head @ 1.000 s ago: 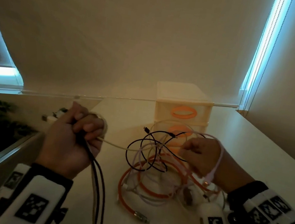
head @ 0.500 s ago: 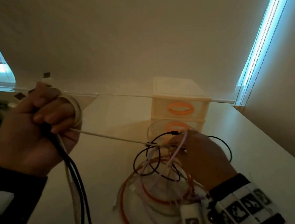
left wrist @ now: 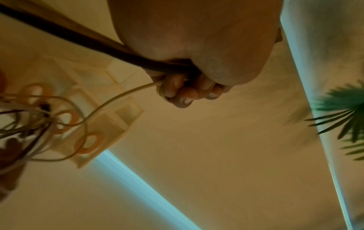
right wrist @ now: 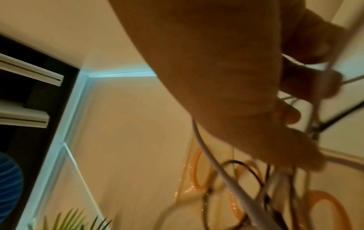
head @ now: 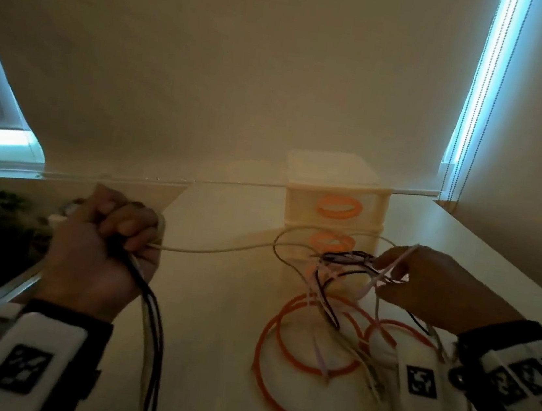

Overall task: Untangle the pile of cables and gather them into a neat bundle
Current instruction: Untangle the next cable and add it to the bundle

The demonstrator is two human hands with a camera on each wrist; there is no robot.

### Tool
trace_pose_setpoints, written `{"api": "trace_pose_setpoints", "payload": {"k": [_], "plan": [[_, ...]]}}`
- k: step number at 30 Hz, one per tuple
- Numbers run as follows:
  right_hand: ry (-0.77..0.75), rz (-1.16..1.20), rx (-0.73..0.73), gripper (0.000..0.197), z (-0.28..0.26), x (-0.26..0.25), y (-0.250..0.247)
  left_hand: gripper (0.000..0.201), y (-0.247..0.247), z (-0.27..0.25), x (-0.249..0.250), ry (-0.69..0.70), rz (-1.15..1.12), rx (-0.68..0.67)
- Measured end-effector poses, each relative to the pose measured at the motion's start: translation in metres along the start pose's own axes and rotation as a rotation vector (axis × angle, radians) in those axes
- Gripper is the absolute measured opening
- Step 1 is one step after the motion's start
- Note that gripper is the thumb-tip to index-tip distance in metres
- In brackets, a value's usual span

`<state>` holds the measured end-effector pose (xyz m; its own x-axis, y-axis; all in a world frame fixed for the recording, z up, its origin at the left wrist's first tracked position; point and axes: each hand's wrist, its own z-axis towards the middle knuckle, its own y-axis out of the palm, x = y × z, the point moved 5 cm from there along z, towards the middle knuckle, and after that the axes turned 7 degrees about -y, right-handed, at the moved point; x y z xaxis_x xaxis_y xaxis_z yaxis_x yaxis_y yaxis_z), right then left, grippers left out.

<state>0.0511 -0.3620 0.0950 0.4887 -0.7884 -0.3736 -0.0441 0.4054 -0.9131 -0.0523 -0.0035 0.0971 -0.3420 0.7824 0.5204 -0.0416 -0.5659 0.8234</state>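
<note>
Cable tangle [head: 329, 301]: a loose knot of black, pale pink and cream cables, lifted partly off the tabletop [head: 215, 318] at right of centre, just in front of the drawer unit.
Orange cable [head: 282, 353]: lies in wide loops on the tabletop under the tangle, its metal plug end nearest the camera.
Cream cable [head: 216, 250]: runs almost level from the left fist across to the tangle, where it curls into a loop in front of the drawers; also seen leaving the fist in the left wrist view [left wrist: 122, 95].
Right hand [head: 436, 290]: grip closed by the fingertips on a pale pink strand at the top of the tangle, other strands hanging below it; the wrist view [right wrist: 236, 77] is blurred.
Left hand [head: 100, 249]: raised at left, grip a tight fist round a gathered bunch of black and cream cables whose tails hang down toward the near edge.
Drawer unit [head: 336, 193]: cream plastic with orange oval handles, at the far side of the tabletop against the wall.
Plant [left wrist: 346, 112]: green leaves, left of the tabletop.
</note>
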Motion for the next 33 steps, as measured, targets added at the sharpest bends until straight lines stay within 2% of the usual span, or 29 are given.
{"api": "trace_pose_setpoints", "payload": {"k": [3, 5, 7, 9, 10, 12, 14, 15, 16, 18, 19, 21, 22, 24, 26, 28, 31, 33], "plan": [[-0.057, 0.028, -0.092, 0.029, -0.008, -0.012, -0.004, 0.048, 0.026, -0.010, -0.027, -0.083, 0.096, 0.021], [-0.025, 0.148, -0.027, 0.019, -0.012, -0.013, -0.014, 0.045, 0.027, -0.011, -0.037, -0.134, 0.106, 0.044], [0.014, 0.116, 0.034, 0.010, -0.018, -0.012, -0.025, 0.042, 0.031, -0.012, -0.044, -0.177, 0.127, 0.053], [0.011, 0.028, 0.027, 0.025, -0.022, -0.008, -0.036, 0.041, 0.031, -0.014, -0.051, -0.195, 0.115, 0.059], [-0.022, 0.084, 0.012, 0.031, -0.025, -0.011, -0.040, 0.042, 0.032, -0.015, -0.055, -0.205, 0.106, 0.066], [-0.181, 0.502, -0.046, 0.037, -0.031, -0.030, -0.040, 0.043, 0.036, -0.017, -0.062, -0.227, 0.107, 0.059], [-0.377, 1.111, -0.118, 0.033, -0.035, -0.064, -0.037, 0.044, 0.042, -0.021, -0.070, -0.243, 0.124, 0.041], [-0.453, 1.290, -0.095, 0.026, -0.035, -0.079, -0.031, 0.044, 0.045, -0.022, -0.075, -0.252, 0.130, 0.028], [-0.488, 1.352, -0.019, 0.020, -0.032, -0.091, -0.020, 0.045, 0.049, -0.024, -0.079, -0.260, 0.131, 0.013], [-0.493, 1.140, 0.166, 0.020, -0.022, -0.108, 0.012, 0.045, 0.053, -0.026, -0.085, -0.274, 0.131, -0.009], [-0.492, 0.980, 0.178, 0.025, -0.018, -0.116, 0.031, 0.044, 0.053, -0.027, -0.086, -0.279, 0.137, -0.013], [-0.518, 0.760, 0.062, 0.030, -0.015, -0.126, 0.063, 0.044, 0.052, -0.027, -0.086, -0.281, 0.149, -0.012], [-0.523, 0.701, 0.006, 0.024, -0.013, -0.126, 0.072, 0.044, 0.050, -0.027, -0.085, -0.286, 0.151, -0.009], [-0.553, 0.555, 0.012, 0.008, -0.012, -0.122, 0.072, 0.044, 0.047, -0.025, -0.080, -0.297, 0.119, 0.006], [-0.596, 0.439, 0.018, 0.015, -0.011, -0.113, 0.066, 0.043, 0.043, -0.022, -0.068, -0.280, 0.072, 0.015], [-0.562, 0.359, 0.022, 0.017, -0.008, -0.100, 0.058, 0.043, 0.040, -0.019, -0.050, -0.231, 0.024, 0.001], [-0.452, 0.298, 0.168, 0.021, 0.006, -0.075, 0.047, 0.046, 0.038, -0.017, -0.033, -0.233, 0.052, -0.059], [-0.383, 0.229, 0.316, 0.022, 0.013, -0.066, 0.044, 0.045, 0.045, -0.024, -0.051, -0.375, 0.154, -0.186]]}}
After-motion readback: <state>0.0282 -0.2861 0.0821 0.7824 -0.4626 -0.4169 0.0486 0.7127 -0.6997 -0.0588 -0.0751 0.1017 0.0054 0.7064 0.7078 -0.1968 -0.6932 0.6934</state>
